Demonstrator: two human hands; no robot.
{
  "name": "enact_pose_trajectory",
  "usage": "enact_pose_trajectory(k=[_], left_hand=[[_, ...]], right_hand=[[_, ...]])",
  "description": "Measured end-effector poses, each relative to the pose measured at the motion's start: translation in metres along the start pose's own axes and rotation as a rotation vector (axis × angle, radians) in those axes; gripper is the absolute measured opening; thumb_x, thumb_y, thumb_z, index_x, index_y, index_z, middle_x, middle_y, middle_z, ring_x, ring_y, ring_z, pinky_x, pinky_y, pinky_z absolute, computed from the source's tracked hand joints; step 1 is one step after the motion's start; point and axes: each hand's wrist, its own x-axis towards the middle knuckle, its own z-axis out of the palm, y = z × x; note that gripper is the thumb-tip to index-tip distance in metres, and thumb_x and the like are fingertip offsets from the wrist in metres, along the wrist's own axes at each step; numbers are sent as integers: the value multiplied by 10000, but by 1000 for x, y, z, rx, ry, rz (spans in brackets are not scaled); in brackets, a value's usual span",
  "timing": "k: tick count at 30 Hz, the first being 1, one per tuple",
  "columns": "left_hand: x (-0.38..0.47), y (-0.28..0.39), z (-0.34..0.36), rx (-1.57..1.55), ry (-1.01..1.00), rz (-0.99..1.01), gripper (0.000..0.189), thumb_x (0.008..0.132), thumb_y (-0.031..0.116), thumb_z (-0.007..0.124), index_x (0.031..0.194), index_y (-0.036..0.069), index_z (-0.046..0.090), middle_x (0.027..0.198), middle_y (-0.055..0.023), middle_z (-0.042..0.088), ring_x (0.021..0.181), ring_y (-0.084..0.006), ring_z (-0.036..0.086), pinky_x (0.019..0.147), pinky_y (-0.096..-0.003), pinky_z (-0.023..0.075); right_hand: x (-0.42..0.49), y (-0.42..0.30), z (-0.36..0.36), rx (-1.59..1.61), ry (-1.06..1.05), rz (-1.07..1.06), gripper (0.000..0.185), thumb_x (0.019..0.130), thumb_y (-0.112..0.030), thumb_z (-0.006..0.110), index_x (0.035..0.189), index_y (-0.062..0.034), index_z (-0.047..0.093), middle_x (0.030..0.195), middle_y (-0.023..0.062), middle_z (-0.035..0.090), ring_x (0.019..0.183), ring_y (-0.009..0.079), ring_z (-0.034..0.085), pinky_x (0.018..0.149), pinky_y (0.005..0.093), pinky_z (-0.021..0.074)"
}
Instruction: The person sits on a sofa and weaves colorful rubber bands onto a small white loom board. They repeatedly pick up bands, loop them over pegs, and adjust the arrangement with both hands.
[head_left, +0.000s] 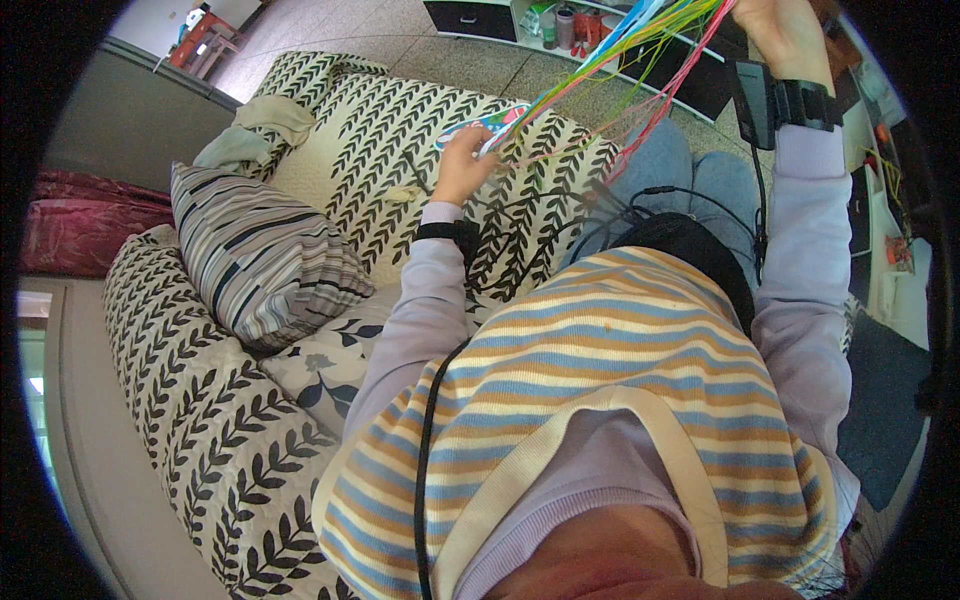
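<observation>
A bundle of coloured threads (592, 79), in blue, white, green, yellow and pink-red, stretches up and right from my left hand (466, 165). The fingers of that hand pinch its lower end. Just beyond them is a flat, colourful printed piece (484, 126); the hand partly covers it, and I cannot tell whether the threads are fixed to it. My right hand (780, 34) is raised at the top edge, where its fingers are cut off. The threads rise towards it and leave the picture beside it. Loose pink and green strands hang over my jeans (656, 161).
Black cables (525, 199) lie across the leaf-patterned sofa cover (420, 112) and my lap. A striped cushion (262, 255) rests at left, near crumpled cloths (274, 120). Beyond the tiled floor (465, 56) stands a black-and-white cabinet (480, 21) with jars on its shelf.
</observation>
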Motion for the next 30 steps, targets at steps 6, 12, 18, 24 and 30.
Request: enact_pose_trajectory(k=[6,12,18,24,30], left_hand=[[-5,19,-3,101,13,158,190,684,65,680,871,40,699,796,-117,590,816,-294,582,745,-367,478],[-3,14,3,-79,143,-80,161,790,91,669,932,78,744,816,-94,637,793,-258,584,769,-358,477],[-4,13,-5,-632,204,-381,147,941,147,622,1006,47,707,822,26,652,704,-24,539,602,-176,406],[-1,19,-8,-518,17,-498,444,1003,412,435,902,51,674,822,-45,680,679,-129,624,595,-279,498],[-9,34,-21,-843,-200,-688,602,1003,568,289,1058,70,624,930,-91,699,715,-203,673,595,-316,549]], right_hand=[[-2,1,1,6,-39,10,310,1041,-262,437,1194,-6,523,1043,114,658,895,219,660,736,324,573],[-2,6,1,-18,-25,28,290,1041,-257,433,1175,-19,529,1049,113,661,899,231,661,759,350,570],[1,1,-8,42,-61,43,281,1037,-253,444,1168,-21,533,1044,108,662,895,229,656,774,343,562],[-3,8,-6,42,22,47,267,1031,-249,455,1159,-30,541,1048,102,662,907,230,652,804,366,551],[-1,11,-19,9,34,56,269,1035,-262,448,1140,-37,552,1013,102,665,891,232,654,800,351,544]])
